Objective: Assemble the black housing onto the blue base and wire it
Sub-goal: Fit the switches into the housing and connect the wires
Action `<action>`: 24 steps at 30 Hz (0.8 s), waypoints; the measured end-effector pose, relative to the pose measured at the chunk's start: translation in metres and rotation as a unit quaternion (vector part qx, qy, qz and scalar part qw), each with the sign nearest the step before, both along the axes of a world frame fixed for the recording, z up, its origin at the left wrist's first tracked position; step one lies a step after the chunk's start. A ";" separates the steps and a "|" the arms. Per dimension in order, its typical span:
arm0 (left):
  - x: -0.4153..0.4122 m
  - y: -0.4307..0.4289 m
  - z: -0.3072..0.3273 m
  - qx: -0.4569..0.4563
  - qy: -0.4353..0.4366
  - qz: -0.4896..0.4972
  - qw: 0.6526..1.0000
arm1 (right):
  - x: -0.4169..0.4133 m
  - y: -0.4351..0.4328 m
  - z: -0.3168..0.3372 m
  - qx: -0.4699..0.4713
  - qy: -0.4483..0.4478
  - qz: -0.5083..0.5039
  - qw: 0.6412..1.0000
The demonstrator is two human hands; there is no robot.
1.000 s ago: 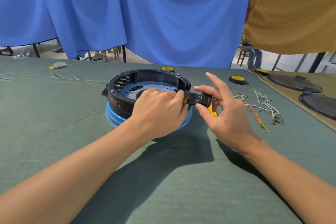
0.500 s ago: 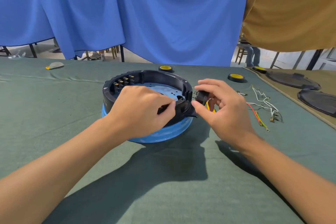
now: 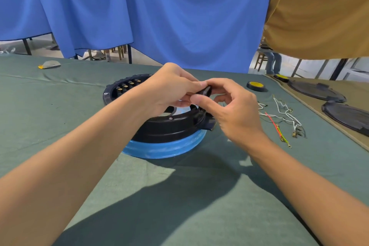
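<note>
Since the earlier frame the left hand [image 3: 169, 88] had left the rim of the black housing [image 3: 169, 126] and risen above it to meet the right hand [image 3: 233, 112]. Both pinched a small black part [image 3: 205, 91] over the housing's right side. The housing sat on the blue base [image 3: 165, 149], with loose wires [image 3: 283, 114] to its right. The part looked light, rigid and easy to drop, so it was best held by its edges.

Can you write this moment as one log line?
left hand, right hand: pinch small black part | black housing: on blue base | wires: on cloth
</note>
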State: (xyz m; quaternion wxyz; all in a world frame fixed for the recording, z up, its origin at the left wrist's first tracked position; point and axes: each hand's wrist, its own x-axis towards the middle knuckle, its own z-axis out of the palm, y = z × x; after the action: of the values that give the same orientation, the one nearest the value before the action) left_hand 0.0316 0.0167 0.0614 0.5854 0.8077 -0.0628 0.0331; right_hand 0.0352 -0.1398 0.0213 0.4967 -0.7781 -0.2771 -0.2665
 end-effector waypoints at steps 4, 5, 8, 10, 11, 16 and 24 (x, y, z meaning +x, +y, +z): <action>0.009 0.004 -0.005 -0.002 0.014 0.017 1.000 | 0.021 -0.013 0.023 -0.049 0.143 0.053 0.987; 0.010 0.004 -0.006 -0.007 0.018 0.013 1.000 | 0.025 -0.015 0.028 -0.040 0.172 0.069 0.982; 0.010 0.005 -0.010 -0.012 0.028 0.010 0.999 | 0.029 -0.016 0.033 -0.017 0.224 0.106 0.969; 0.009 0.007 -0.011 -0.013 0.033 0.011 0.999 | 0.031 -0.014 0.030 -0.011 0.242 0.119 0.963; 0.009 0.007 -0.011 -0.013 0.033 0.013 0.999 | 0.032 -0.014 0.030 -0.007 0.246 0.123 0.961; 0.007 0.007 -0.011 -0.015 0.033 0.015 0.999 | 0.033 -0.013 0.028 -0.020 0.232 0.109 0.966; 0.007 0.006 -0.012 -0.004 0.041 0.019 0.999 | 0.030 -0.015 0.031 -0.062 0.226 0.083 0.969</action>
State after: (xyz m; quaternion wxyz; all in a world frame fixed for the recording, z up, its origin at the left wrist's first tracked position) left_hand 0.0385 0.0227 0.0495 0.5895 0.8073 -0.0232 0.0116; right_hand 0.0654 -0.1553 0.0520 0.5175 -0.8218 -0.2372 -0.0245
